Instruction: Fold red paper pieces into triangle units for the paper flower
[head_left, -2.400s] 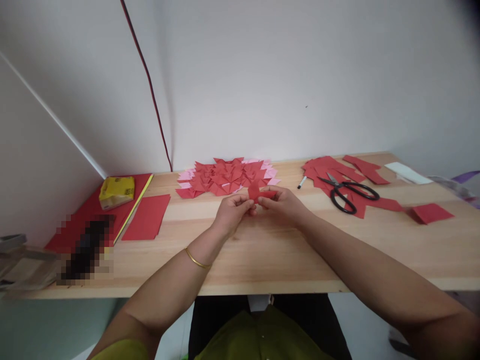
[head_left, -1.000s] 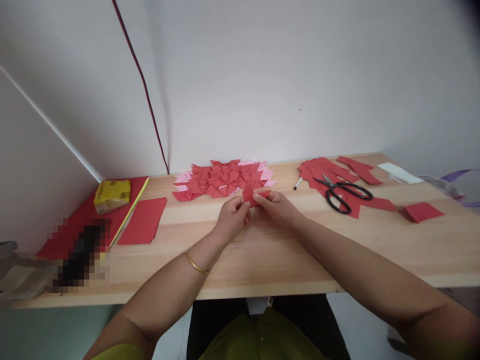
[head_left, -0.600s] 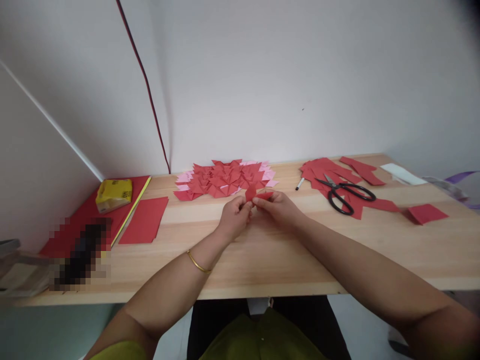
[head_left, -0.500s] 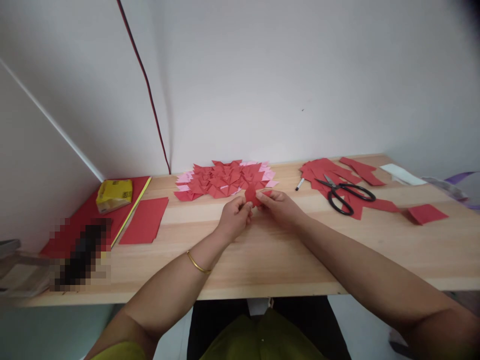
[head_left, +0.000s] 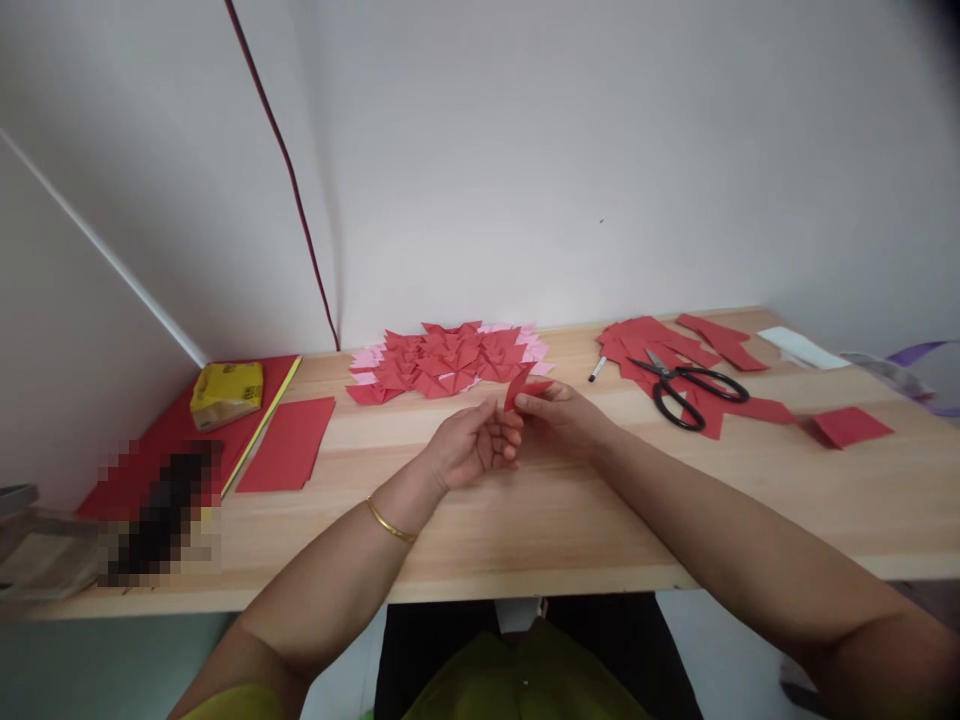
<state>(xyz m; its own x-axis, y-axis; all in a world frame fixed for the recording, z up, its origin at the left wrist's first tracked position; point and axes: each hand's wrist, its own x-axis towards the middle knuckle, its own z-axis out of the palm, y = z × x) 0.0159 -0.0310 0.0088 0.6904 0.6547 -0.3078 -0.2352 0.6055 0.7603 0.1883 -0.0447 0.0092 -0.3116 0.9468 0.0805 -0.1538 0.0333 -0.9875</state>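
Between the thumb and fingers of my right hand point(head_left: 561, 412) is a small folded piece of red paper point(head_left: 517, 386), its pointed flap standing up. My left hand point(head_left: 480, 440) is turned partly palm up just left of it, fingers loosely curled and apart, with nothing visible in them. Whether a left fingertip touches the paper is hard to see. Behind both hands, against the wall, lies a pile of red and pink folded paper pieces point(head_left: 442, 358) with pointed ends.
Black-handled scissors point(head_left: 679, 383) lie on red paper scraps point(head_left: 637, 335) at the right, beside a pen point(head_left: 597, 369). A red square point(head_left: 855, 426) and white strips point(head_left: 802, 346) are farther right. Leftward are red sheets point(head_left: 289, 445) and a yellow packet point(head_left: 227, 393) on a red pad.
My left hand has let go of the red paper and rolled palm up, its fingers loosening. My right hand keeps hold of the paper, whose flap now stands more upright.
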